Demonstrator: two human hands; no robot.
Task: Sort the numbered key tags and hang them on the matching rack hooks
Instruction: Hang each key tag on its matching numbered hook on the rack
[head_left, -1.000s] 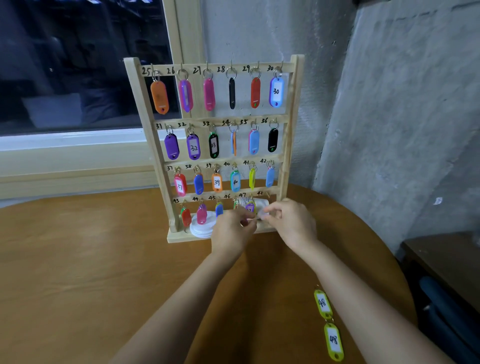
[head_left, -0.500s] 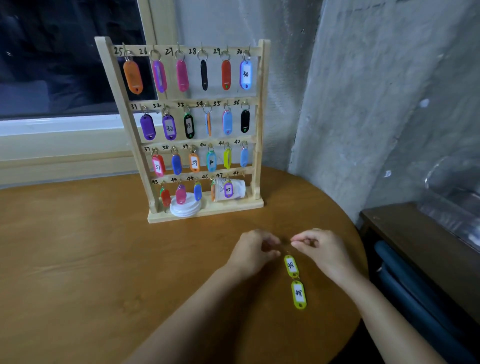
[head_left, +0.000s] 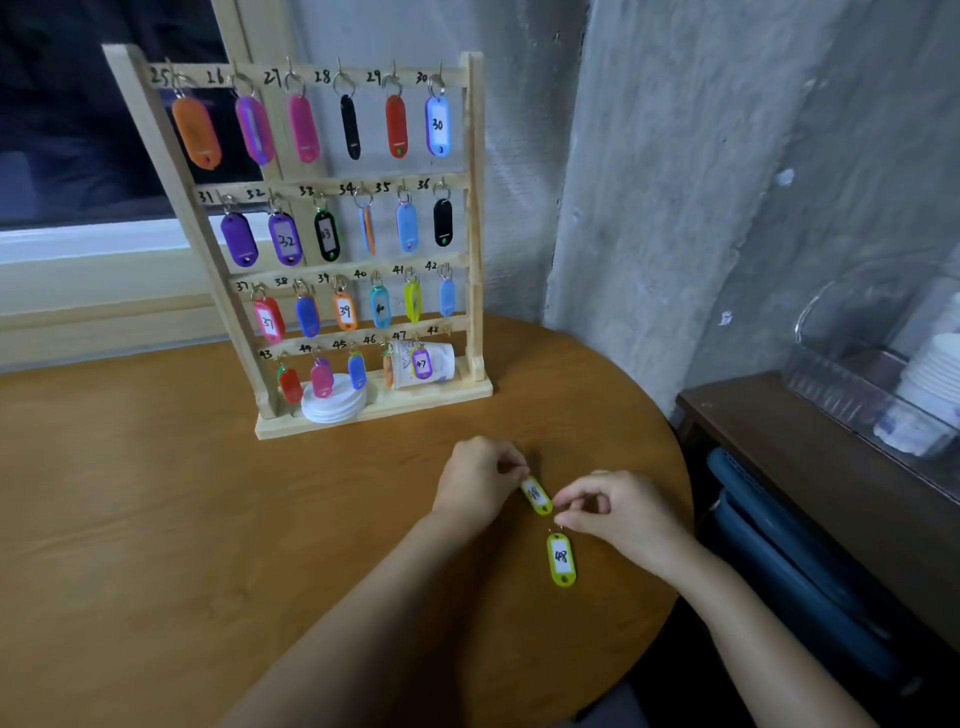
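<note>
Pinching the far end of a yellow-green tag (head_left: 536, 495) with the left grip (head_left: 480, 480), thumb and forefinger pressed together on it, the other fingers curled. Pinching the near end of that same tag with the right grip (head_left: 618, 512), fingertips closed just where the ring of a second yellow-green tag (head_left: 561, 558) begins; cannot tell whether ring or plastic sits between them. Holding the first tag slanted between the two grips, low over the surface (head_left: 156, 519); cannot tell whether touching it. Lying flat just near of the right fingertips, marked 48: the second one.

Standing upright on the far part of this round brown wooden top: a wooden rack (head_left: 475, 208) of four rails, hand-numbered 25 to 48 and hung with coloured tags. Hanging on the bottom rail, a purple tag marked 47 (head_left: 421, 364), in front of a paper cup (head_left: 441, 364) lying on its side on the rack's base. Resting left of the cup, a stack of white lids (head_left: 335, 405).

Behind the rack, rough grey concrete wall (head_left: 675, 156) to the right and a dark window (head_left: 78, 104) with a pale sill to the left. Right of the round top, a dark wooden side shelf (head_left: 779, 441) bearing a clear plastic box (head_left: 857, 364) with stacked white cups (head_left: 930, 374) inside.
</note>
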